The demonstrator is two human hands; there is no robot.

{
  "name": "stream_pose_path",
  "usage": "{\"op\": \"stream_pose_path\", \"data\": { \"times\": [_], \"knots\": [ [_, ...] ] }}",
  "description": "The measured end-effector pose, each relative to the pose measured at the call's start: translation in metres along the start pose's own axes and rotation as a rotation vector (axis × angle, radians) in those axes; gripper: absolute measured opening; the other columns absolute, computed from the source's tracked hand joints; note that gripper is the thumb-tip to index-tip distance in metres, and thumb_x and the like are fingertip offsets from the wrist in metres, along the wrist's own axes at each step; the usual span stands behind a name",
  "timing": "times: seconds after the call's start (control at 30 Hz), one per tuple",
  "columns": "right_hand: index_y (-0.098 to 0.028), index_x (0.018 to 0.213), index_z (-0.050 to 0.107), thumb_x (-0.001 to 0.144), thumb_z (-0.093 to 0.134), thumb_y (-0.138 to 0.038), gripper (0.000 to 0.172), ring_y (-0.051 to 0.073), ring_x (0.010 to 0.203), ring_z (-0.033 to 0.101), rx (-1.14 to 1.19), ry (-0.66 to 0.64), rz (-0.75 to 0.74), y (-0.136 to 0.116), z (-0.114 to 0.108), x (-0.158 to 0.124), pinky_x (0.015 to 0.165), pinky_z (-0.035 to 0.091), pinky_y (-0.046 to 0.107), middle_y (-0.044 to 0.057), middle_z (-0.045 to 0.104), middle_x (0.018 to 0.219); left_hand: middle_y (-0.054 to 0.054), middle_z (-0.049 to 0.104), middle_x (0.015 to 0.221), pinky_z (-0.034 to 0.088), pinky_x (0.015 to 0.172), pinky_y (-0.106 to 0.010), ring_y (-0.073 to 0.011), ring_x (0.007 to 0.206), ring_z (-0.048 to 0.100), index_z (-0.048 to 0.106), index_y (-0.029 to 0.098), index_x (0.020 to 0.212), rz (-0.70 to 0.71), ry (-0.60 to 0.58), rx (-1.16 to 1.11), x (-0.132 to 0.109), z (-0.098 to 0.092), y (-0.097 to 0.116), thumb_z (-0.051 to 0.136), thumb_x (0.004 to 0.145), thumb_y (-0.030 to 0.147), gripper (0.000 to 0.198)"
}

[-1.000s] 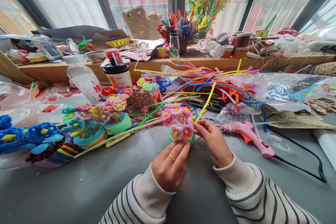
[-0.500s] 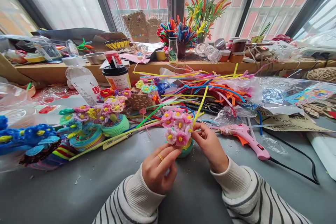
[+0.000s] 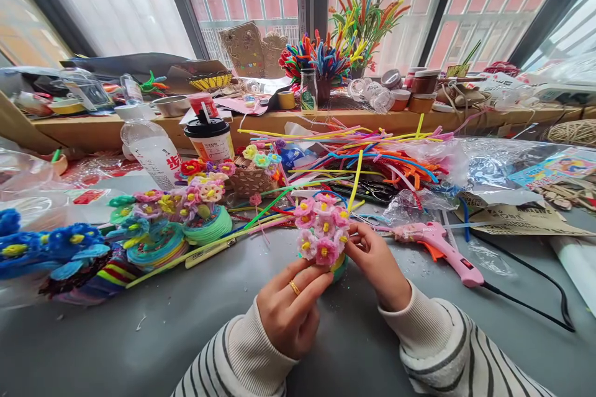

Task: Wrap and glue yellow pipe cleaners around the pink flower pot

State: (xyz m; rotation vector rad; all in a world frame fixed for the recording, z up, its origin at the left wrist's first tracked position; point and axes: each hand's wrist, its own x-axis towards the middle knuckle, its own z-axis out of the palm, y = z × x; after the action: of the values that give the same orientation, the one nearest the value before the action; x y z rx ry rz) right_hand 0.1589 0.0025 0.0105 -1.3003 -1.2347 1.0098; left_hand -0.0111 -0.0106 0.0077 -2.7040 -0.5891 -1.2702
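Note:
A bunch of pink pipe-cleaner flowers with yellow centres sits on a small green pot, mostly hidden behind my fingers. My left hand, a gold ring on one finger, is closed on the bunch's lower front. At the right edge, my right hand pinches the bunch with thumb and fingers; the exact contact is partly hidden. A yellow pipe cleaner rises above my right fingertips, its lower end hidden behind the flowers.
A pink glue gun with a black cord lies to the right. Finished flower pots and a plastic bottle stand left, near a lidded cup. Loose pipe cleaners are heaped behind, below a cluttered wooden ledge.
Both hands and the flower bunch sit slightly further right and lower in view. The yellow pipe cleaner now stands more upright. Both hands keep their hold.

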Motion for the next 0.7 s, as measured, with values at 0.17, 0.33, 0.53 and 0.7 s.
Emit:
{"op": "stream_pose_path", "data": {
  "times": [0.17,0.33,0.53,0.7],
  "knots": [
    [-0.016,0.08,0.054,0.061,0.058,-0.041,0.031,0.01,0.064,0.048,0.073,0.015,0.053,-0.006,-0.001,0.0,0.059,0.039,0.023,0.003,0.055,0.08,-0.009,0.062,0.09,0.045,0.083,-0.03,-0.0179,0.095,0.051,0.055,0.008,0.093,-0.023,0.011,0.006,0.003,-0.002,0.001,0.041,0.062,0.002,0.034],
    [-0.016,0.076,0.054,0.067,0.052,-0.045,0.031,0.005,0.044,0.028,0.184,0.087,0.104,-0.011,-0.006,-0.006,0.041,0.023,0.02,-0.006,0.038,0.052,-0.007,0.063,0.086,0.046,0.081,-0.028,-0.0157,0.089,0.053,0.055,0.01,0.092,-0.037,0.04,-0.005,0.005,-0.003,0.002,0.043,0.062,0.002,0.033],
    [-0.017,0.078,0.051,0.068,0.054,-0.04,0.025,0.004,0.042,0.031,0.245,0.042,0.053,-0.007,-0.017,-0.024,0.038,0.022,0.02,-0.005,0.041,0.054,-0.008,0.062,0.087,0.047,0.078,-0.028,-0.0164,0.09,0.052,0.054,0.011,0.094,-0.088,0.03,-0.116,0.001,-0.005,0.0,0.042,0.065,0.002,0.033],
    [-0.018,0.075,0.053,0.071,0.053,-0.035,0.017,0.006,0.046,0.038,0.132,-0.018,-0.057,-0.006,-0.021,-0.037,0.04,0.031,0.02,-0.002,0.047,0.061,-0.01,0.061,0.086,0.048,0.075,-0.028,-0.0156,0.086,0.054,0.053,0.01,0.094,-0.174,0.112,-0.061,0.0,-0.008,-0.002,0.042,0.067,0.001,0.031]
  ]
}}
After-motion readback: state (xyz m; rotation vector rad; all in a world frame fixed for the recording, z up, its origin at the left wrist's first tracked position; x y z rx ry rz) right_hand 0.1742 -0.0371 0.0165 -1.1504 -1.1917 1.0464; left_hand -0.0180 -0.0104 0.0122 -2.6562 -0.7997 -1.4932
